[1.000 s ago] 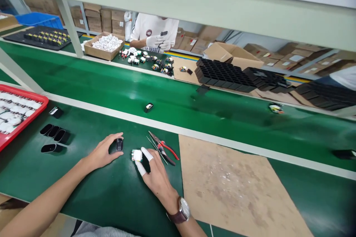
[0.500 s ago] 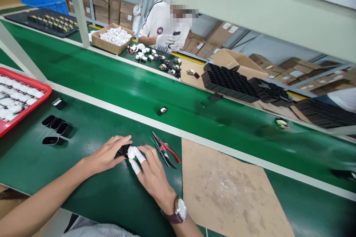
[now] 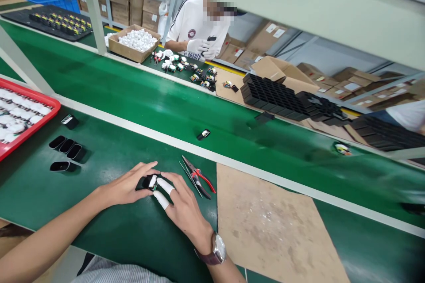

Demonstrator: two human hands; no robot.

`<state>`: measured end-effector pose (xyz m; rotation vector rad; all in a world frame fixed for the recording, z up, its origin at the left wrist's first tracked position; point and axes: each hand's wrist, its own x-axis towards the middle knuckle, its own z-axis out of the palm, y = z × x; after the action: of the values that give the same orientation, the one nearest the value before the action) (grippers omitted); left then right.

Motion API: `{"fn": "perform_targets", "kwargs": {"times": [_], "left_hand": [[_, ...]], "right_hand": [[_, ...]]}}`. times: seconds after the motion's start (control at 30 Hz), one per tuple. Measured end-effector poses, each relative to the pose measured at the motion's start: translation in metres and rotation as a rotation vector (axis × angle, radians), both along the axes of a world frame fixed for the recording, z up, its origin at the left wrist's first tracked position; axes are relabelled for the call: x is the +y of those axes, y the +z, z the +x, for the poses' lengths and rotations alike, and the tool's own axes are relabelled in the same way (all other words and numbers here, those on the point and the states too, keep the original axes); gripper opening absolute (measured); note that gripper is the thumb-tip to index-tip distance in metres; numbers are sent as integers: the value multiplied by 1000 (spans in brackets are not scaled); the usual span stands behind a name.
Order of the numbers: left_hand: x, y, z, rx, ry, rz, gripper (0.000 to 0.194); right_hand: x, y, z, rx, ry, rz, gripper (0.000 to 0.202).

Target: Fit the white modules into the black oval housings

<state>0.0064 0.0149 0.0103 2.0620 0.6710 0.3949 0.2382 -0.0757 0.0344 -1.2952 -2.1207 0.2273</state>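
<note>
My left hand is closed around a black plastic housing, its open end turned to the right. At that opening, my right hand pinches a small white-topped circuit assembly, which sits partly inside the housing. White finger cots cover two of the right fingertips. Just right of the hands lie tweezers and red-and-black long-nose pliers. Several empty black housings stand on the green bench to the left, and another housing with a white part is behind them.
A red tray of white-topped assemblies is at far left. Beyond the bench edge runs a green conveyor carrying a black housing. Cardboard covers the bench at right. Across the belt, a gloved co-worker handles a black part.
The white-topped assembly has gone deeper into the housing, with my right fingers moving slightly left. Parts on the conveyor have shifted to the right.
</note>
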Motion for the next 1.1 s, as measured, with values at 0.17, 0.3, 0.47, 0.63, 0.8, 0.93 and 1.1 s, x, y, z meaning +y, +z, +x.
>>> {"fn": "perform_targets", "kwargs": {"times": [0.17,0.3,0.47,0.63,0.8,0.93,1.1], "left_hand": [[-2,-3,-1,-55,-8,-52,79],[-1,4,-1,-133,11,36,44],[1,11,-1,-154,-82,267,17],[4,7,4,-214,-83,293,16],[4,5,8,-269,-80,253,9],[3,5,9,-285,-64,227,11],[0,0,9,-319,-85,223,7]], "right_hand": [[7,-18,-3,56,41,-10,22],[6,-25,-3,99,24,-50,28],[4,-28,2,57,44,-62,33],[5,-30,9,46,107,-87,42],[4,-22,13,47,91,-153,41],[0,-15,19,270,108,-232,39],[-5,-15,18,223,60,-193,38]]}}
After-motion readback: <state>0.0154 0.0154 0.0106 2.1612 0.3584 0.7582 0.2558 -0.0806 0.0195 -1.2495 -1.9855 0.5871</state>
